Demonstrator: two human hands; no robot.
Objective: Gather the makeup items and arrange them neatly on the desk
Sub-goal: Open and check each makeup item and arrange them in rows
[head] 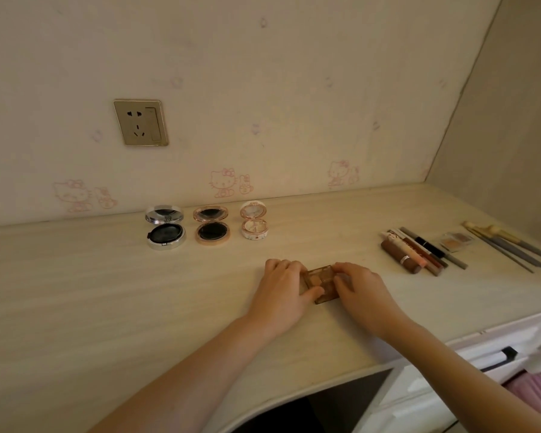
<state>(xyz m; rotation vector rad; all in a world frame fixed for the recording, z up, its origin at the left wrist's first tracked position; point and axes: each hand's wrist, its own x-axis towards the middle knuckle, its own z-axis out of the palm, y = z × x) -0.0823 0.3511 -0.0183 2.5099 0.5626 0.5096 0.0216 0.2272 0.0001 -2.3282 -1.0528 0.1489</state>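
Brown palette (320, 282) sits on the desk (107, 292) a little back from the front edge, right of the middle. The left hand (283, 285) and the right hand (361, 289) each pinch one side of it with curled fingers, squaring it up, I'd guess, before it joins a group. Farther back toward the right edge, lipsticks and pencils (419, 251) lie side by side, with brushes (509, 245) beyond them. Along the back edge, three open compacts (212, 225) stand in a row, apparently sorted by kind.

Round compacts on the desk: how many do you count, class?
3, in a row: silver compact on the left, rose-gold compact in the middle, white compact on the right. None looks hidden.
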